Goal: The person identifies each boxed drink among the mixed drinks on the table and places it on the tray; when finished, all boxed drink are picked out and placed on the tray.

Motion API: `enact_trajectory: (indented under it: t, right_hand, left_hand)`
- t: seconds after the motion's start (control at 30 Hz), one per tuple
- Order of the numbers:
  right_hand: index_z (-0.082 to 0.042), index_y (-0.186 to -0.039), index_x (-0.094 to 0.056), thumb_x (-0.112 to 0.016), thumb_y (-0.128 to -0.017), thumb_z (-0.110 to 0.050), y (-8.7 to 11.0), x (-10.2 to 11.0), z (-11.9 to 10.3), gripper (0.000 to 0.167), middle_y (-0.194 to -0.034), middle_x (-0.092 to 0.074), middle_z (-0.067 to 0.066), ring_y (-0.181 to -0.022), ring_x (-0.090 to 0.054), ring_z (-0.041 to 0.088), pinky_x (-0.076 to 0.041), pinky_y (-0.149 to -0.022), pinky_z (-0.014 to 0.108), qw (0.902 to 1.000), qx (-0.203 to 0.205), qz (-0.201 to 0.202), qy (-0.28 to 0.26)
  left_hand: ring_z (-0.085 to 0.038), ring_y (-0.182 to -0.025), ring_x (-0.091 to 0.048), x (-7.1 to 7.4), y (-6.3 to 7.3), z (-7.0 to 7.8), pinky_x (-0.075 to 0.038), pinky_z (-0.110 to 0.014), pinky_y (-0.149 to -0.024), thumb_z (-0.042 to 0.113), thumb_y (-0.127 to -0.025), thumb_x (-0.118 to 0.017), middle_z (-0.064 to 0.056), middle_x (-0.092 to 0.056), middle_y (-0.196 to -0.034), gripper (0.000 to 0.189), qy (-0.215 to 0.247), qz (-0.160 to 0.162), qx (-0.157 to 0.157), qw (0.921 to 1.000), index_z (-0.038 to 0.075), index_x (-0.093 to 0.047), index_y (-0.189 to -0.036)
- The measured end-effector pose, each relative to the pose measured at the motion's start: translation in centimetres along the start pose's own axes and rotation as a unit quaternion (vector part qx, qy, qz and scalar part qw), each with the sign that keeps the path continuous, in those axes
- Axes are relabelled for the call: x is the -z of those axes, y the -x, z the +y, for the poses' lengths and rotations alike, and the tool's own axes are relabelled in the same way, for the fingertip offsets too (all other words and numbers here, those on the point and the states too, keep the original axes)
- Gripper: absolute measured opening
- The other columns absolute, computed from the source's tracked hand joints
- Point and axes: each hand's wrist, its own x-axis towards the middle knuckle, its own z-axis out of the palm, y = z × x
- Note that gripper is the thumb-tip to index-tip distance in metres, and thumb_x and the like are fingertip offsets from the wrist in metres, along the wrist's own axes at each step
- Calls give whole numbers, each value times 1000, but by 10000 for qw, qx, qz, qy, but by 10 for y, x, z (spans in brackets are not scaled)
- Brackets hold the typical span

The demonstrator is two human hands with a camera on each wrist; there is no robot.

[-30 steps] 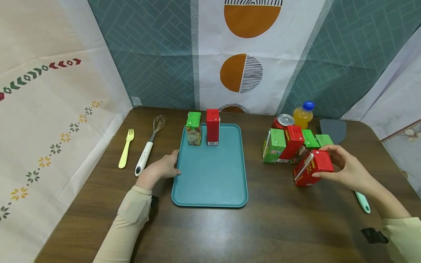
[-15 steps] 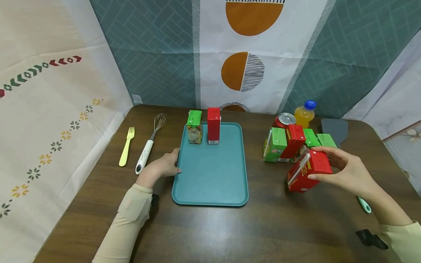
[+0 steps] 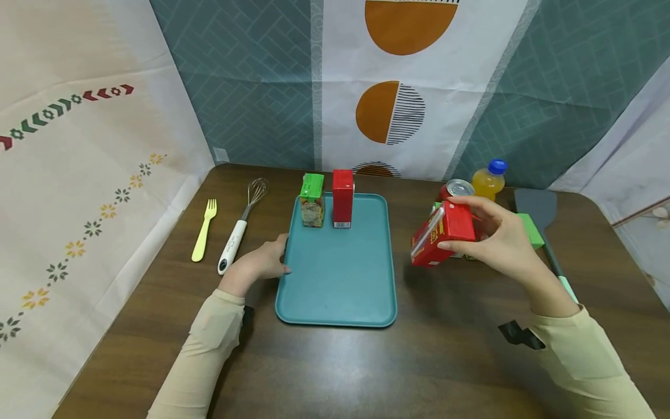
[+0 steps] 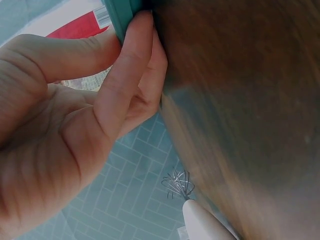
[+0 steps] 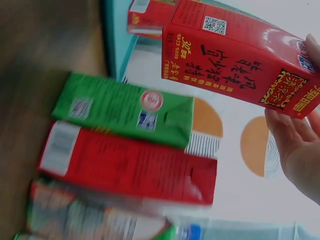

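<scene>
We find the right hand (image 3: pixel 505 244) gripping a red carton (image 3: pixel 445 233), held above the table (image 3: pixel 335 372) to the right of the tray (image 3: pixel 335 279). We note the left hand (image 3: pixel 264 262) pinching the tray's left rim; a green carton (image 3: pixel 312 201) and second red carton (image 3: pixel 342 198) stand at its far end.

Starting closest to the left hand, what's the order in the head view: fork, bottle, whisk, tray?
1. Teal tray, gripped by its left edge
2. Whisk, just left
3. Yellow fork, beyond the whisk
4. Blue-capped bottle, far right
</scene>
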Motion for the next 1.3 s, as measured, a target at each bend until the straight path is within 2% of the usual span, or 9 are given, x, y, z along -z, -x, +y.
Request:
enact_trajectory:
  t: [0.1,0.27,0.43,0.6,0.83,1.07,1.3]
  right_hand:
    - [-16,-130,-53,-78,-74,-9,-16,-10,-5,62,-117,-57,-4,-97,-59,9,-52,-70,22,9999,-139,-35,42]
    - [-14,-130,-53,-79,-74,-15,-47,-30,-11,61,-122,-56,4,-102,-59,16,-51,-75,22,9997,-49,-218,-107]
    - [-13,-131,-51,-79,-75,-14,-75,-54,-4,63,-127,-55,8,-112,-55,23,-51,-83,32,9978,-197,-292,-559]
    - [-11,-133,-48,-78,-75,-14,-96,-75,8,65,-128,-53,10,-115,-53,25,-47,-90,40,9979,-401,-187,-469]
    - [-15,-136,-46,-78,-76,-13,-110,-99,24,68,-132,-50,9,-121,-49,25,-45,-93,40,9927,-1045,-210,-557]
    - [-16,-140,-40,-74,-80,-15,-122,-108,38,69,-135,-47,11,-122,-47,27,-45,-93,41,9931,-1048,-370,-380]
    - [-17,-142,-37,-72,-82,-16,-136,-109,37,70,-136,-43,8,-123,-44,25,-47,-90,41,9913,-1095,-586,-444]
  left_hand:
    - [-39,-125,-42,1,-1,1,-39,-48,-96,7,-88,-62,-33,-39,-137,79,57,30,-29,10000,-10,-9,-144]
    - [-38,-120,-47,4,-2,0,-42,-46,-92,5,-87,-63,-32,-43,-134,77,161,105,-32,9998,-10,-12,-143]
    - [-37,-115,-52,3,-4,1,-45,-44,-87,4,-86,-64,-33,-47,-130,78,153,126,-23,9998,-11,-13,-143]
    - [-36,-114,-53,1,-5,2,-46,-42,-86,3,-86,-65,-33,-47,-129,79,163,109,-37,9998,-11,-12,-143]
    - [-35,-111,-54,-2,-3,3,-47,-42,-84,2,-84,-66,-32,-49,-127,78,130,164,-2,9998,-11,-15,-142]
    - [-36,-112,-54,-5,-2,2,-47,-42,-85,1,-83,-66,-33,-50,-126,78,196,164,-23,9997,-12,-17,-141]
    - [-36,-113,-53,-3,-2,0,-47,-42,-85,0,-83,-66,-33,-48,-128,78,277,201,-35,9994,-11,-15,-142]
